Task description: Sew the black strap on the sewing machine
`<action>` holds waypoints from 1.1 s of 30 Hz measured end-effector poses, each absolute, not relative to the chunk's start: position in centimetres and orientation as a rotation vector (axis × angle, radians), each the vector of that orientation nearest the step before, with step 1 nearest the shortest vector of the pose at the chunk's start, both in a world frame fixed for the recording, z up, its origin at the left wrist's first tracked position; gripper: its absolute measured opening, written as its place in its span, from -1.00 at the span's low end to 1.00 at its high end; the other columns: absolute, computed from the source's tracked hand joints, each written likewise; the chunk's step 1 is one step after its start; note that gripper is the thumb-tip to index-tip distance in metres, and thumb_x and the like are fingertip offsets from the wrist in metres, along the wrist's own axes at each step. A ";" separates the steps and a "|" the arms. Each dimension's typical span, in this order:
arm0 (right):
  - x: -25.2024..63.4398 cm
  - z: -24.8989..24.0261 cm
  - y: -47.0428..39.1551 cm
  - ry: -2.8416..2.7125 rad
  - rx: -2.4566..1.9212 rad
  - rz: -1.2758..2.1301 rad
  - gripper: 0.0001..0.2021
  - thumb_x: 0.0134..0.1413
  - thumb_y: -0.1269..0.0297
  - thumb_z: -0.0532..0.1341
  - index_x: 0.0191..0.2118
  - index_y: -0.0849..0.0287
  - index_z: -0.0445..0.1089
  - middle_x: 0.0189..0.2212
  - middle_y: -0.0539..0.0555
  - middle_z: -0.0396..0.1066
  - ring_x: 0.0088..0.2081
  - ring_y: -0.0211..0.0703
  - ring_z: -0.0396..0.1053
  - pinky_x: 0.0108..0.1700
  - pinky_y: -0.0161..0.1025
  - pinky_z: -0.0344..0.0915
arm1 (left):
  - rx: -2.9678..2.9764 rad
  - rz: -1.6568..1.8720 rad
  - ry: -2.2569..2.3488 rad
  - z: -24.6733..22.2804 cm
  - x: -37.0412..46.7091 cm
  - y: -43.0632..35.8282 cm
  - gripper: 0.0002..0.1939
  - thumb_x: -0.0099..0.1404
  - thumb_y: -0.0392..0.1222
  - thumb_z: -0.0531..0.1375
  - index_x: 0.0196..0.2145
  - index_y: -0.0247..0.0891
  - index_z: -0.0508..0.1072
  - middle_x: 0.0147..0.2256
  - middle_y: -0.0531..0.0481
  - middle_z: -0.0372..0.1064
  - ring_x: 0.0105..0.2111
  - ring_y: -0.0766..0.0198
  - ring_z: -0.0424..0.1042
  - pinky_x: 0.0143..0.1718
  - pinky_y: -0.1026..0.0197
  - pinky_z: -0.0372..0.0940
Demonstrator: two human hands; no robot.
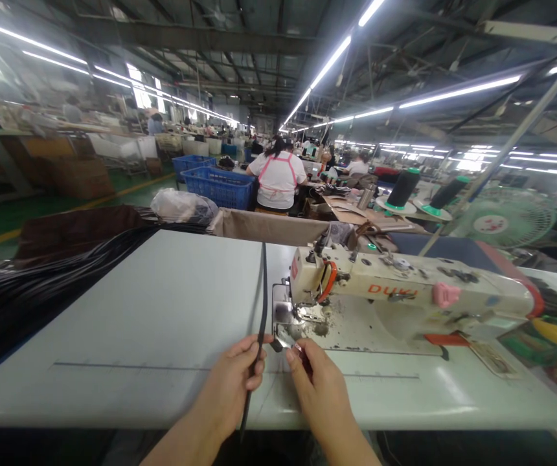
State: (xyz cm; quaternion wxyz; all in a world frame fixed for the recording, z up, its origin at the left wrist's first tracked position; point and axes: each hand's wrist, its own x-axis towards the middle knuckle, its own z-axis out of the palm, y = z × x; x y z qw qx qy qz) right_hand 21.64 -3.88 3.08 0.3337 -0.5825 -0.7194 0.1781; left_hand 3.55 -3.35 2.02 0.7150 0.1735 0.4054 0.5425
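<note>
Seen from above the worker's own hands, at the near edge of a smooth, pale grey table [152, 310]. Left hand [232, 382] curled around a narrow black strap [261, 304], fingers closed on it. Strap thin, flat and dark, running straight from the far edge of the table toward the near edge, passing through the left hand and hanging off the near side. Right hand [320, 388] just to the right, fingertips pinching a small shiny metal piece [285, 341], close to the strap's side; exact shape too small to tell. Just beyond the right hand, a cream-coloured sewing machine [405, 291], long and boxy, scuffed, with orange lettering, an orange guard and a pink knob. Metal plate beneath its needle, dusty. Far left, a heap of glossy black straps [26, 291] draped over the table's edge. Far behind, blue plastic crates [220, 184] with a lattice texture, and a seated person [278, 178] in white with pink apron straps. Right, two dark cones of thread [405, 188] and a green fan [502, 223].
</note>
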 end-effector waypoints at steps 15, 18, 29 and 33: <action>21.5 3.1 -4.5 -1.990 -1.447 0.322 -0.77 0.43 0.08 0.14 -0.20 0.07 0.41 -0.39 0.00 0.50 -0.34 -0.12 0.47 -0.30 -0.24 0.22 | 0.444 0.987 0.716 3.4 3.5 -4.1 -0.62 0.10 -0.28 0.37 -0.09 -0.35 0.50 -0.49 0.15 0.19 -0.63 0.56 -0.04 -0.63 0.41 -0.30; 21.4 3.2 -4.7 -1.993 -1.407 0.302 -0.78 0.44 0.09 0.13 -0.20 0.07 0.41 -0.39 -0.01 0.49 -0.35 -0.14 0.46 -0.30 -0.24 0.22 | 0.453 0.977 0.722 3.5 3.6 -4.1 -0.60 0.09 -0.29 0.35 -0.08 -0.34 0.52 -0.49 0.16 0.18 -0.63 0.56 -0.05 -0.62 0.39 -0.31; 21.8 3.5 -5.5 -2.013 -1.350 0.169 -0.83 0.44 0.15 0.15 -0.19 0.08 0.40 -0.40 -0.03 0.47 -0.37 -0.16 0.44 -0.32 -0.25 0.20 | 0.453 0.920 0.712 3.9 3.9 -4.4 -0.48 0.04 -0.31 0.33 0.01 -0.30 0.51 -0.51 0.19 0.15 -0.64 0.56 -0.05 -0.59 0.36 -0.36; 21.5 3.6 -5.5 -1.972 -1.346 0.301 -0.79 0.42 0.12 0.16 -0.22 0.09 0.43 -0.40 -0.01 0.48 -0.37 -0.16 0.43 -0.30 -0.25 0.21 | 0.452 0.903 0.725 4.1 4.1 -4.5 -0.44 0.01 -0.30 0.33 0.03 -0.29 0.48 -0.53 0.20 0.15 -0.64 0.55 -0.07 -0.59 0.35 -0.37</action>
